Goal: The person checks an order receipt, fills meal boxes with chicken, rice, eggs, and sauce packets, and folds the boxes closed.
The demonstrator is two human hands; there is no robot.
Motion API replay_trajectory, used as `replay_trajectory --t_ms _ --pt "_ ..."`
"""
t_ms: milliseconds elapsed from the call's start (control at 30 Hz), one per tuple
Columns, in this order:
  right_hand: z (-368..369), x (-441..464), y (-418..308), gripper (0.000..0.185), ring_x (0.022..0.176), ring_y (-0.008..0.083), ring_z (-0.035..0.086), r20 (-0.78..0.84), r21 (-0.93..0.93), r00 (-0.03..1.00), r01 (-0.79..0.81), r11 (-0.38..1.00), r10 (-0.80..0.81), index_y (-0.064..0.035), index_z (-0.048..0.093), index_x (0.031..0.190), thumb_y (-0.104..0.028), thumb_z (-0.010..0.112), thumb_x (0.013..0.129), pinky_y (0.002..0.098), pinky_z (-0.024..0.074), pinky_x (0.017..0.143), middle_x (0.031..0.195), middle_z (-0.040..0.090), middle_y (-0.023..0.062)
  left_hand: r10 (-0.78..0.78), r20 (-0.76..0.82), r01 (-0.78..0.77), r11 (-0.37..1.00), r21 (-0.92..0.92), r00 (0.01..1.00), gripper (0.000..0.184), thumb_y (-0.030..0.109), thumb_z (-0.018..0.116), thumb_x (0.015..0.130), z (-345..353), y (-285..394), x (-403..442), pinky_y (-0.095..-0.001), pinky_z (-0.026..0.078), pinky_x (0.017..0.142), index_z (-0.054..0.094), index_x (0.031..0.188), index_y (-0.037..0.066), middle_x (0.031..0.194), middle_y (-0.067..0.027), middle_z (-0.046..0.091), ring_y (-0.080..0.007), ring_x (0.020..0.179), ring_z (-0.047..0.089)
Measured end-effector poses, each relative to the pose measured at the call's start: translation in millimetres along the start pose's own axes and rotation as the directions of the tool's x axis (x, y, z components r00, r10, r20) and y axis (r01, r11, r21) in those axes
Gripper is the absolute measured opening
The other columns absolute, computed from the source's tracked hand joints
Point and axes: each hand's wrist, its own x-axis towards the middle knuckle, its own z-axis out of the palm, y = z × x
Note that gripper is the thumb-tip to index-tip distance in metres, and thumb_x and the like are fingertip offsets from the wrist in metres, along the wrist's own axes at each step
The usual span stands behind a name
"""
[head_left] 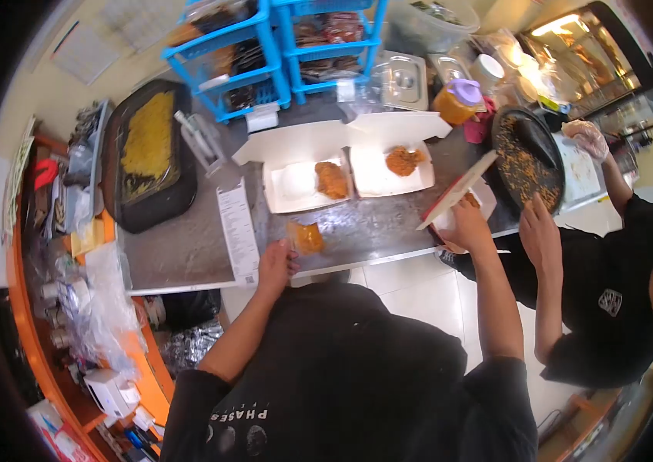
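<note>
Three boxes, one sauce packet, two busy grips

One metal desk runs across in front of me. To my right stands one other person in black, one hand at the near edge of the round pan of brown crumbs. At the back are two blue racks; at the left, one black tray holding yellow food, its long axis pointing away from me.

I count three white boxes. Two lie open side by side, the left box and the middle box, wider across than deep, lids folded back toward the racks. The third box is at my right, its raised lid slanting from near left to far right. One paper strip lies lengthwise away from me, left of the boxes.

My right forearm reaches forward, and my right grip dips into the third box, fingers over a brown piece; how far they are open, or what they hold, I cannot tell.

My left forearm angles in low, and my left grip is pinched closed on one sauce packet, nearly square, pointing right, in front of the left box.

The left and middle boxes hold one fried piece each, toward the right side.
</note>
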Motion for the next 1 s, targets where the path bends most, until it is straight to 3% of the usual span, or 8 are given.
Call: replay_trajectory --t_ms 133,200,400,533,667,800,867,1000 --pt "-10.2 -7.6 0.2 0.066 0.121 0.04 0.06 -0.055 0.122 0.998 -0.034 0.992 0.041 -0.0053 0.06 0.131 -0.028 0.081 0.073 0.048 0.0496 0.103 0.128 0.063 0.023 -0.011 -0.01 0.011 1.0 0.018 1.0 0.048 0.051 0.046 0.106 -2.5 -0.5 4.7 -0.0296 0.053 0.056 0.057 0.111 0.004 0.091 -0.0108 0.067 -0.0181 0.066 0.067" --pt "9.6 -15.8 11.4 0.063 0.108 0.0324 0.067 -0.46 0.297 0.888 0.139 0.945 0.013 -0.0002 0.057 0.128 -0.022 0.082 0.075 0.0417 0.0542 0.093 0.114 0.067 0.0213 -0.021 -0.026 0.022 0.999 0.045 0.999 0.056 0.057 0.042 0.106 -1.9 7.6 1.6 -0.0318 0.055 0.057 0.057 0.108 0.003 0.091 -0.0133 0.068 -0.0209 0.068 0.068" --pt "22.2 -37.0 17.8 0.068 0.081 0.0152 0.063 -0.121 0.982 0.481 0.184 0.035 0.868 0.0037 0.036 0.138 -0.018 0.077 0.088 0.026 0.0505 0.062 0.103 0.064 0.0129 -0.066 -0.027 0.066 0.997 0.031 0.997 0.06 0.057 0.04 0.106 -10.6 7.4 6.8 -0.0325 0.056 0.055 0.056 0.109 -0.001 0.091 -0.0176 0.067 -0.0259 0.067 0.07" --pt "38.6 12.6 71.7 0.049 0.076 0.0097 0.063 -0.375 0.886 0.227 0.371 0.277 0.899 -0.0017 0.057 0.128 -0.027 0.078 0.091 0.024 0.0476 0.058 0.104 0.069 0.0046 -0.091 0.0 0.091 0.994 0.067 0.996 0.065 0.059 0.038 0.106 -6.0 25.7 4.4 -0.0323 0.056 0.056 0.056 0.11 -0.003 0.091 -0.019 0.067 -0.0269 0.068 0.07" --pt "11.6 19.0 68.8 0.029 0.069 0.0121 0.064 0.051 0.698 0.321 0.666 -0.264 0.946 -0.0067 0.068 0.102 -0.033 0.076 0.092 0.0245 0.0478 0.057 0.09 0.071 0.0036 -0.129 -0.005 0.129 0.985 0.117 0.992 0.072 0.062 0.037 0.105 -2.2 35.8 3.0 -0.0333 0.056 0.058 0.058 0.11 -0.007 0.09 -0.0185 0.066 -0.0278 0.071 0.071" --pt "-8.1 32.5 81.6 0.038 0.075 0.0149 0.062 -0.055 0.825 -0.046 0.561 0.071 0.997 -0.0036 0.059 0.101 -0.034 0.079 0.088 0.0257 0.0472 0.058 0.098 0.067 0.0081 -0.146 -0.012 0.146 0.981 0.125 0.989 0.076 0.065 0.037 0.103 -5.1 32.4 2.8 -0.0347 0.055 0.06 0.059 0.11 -0.007 0.089 -0.0185 0.066 -0.0278 0.073 0.071" --pt "2.2 51.6 130.5 0.041 0.086 0.0217 0.065 -0.348 0.26 -0.014 0.959 0.111 0.937 -0.0015 0.061 0.101 -0.039 0.074 0.088 0.0319 0.0523 0.065 0.102 0.066 0.0123 -0.135 -0.019 0.136 0.985 0.106 0.991 0.075 0.064 0.038 0.103 -7.6 28.3 4.4 -0.0339 0.055 0.059 0.059 0.112 -0.007 0.09 -0.0191 0.066 -0.0276 0.072 0.071" --pt "61.9 84.0 236.9 0.046 0.099 0.0315 0.067 -0.597 0.166 0.388 0.916 -0.365 0.702 -0.0001 0.067 0.104 -0.042 0.069 0.087 0.0433 0.0571 0.077 0.108 0.066 0.0149 -0.136 -0.023 0.137 0.986 0.094 0.99 0.073 0.062 0.037 0.104 -2.0 34.5 1.2 -0.0322 0.056 0.058 0.059 0.114 -0.006 0.089 -0.0186 0.066 -0.0263 0.071 0.071"
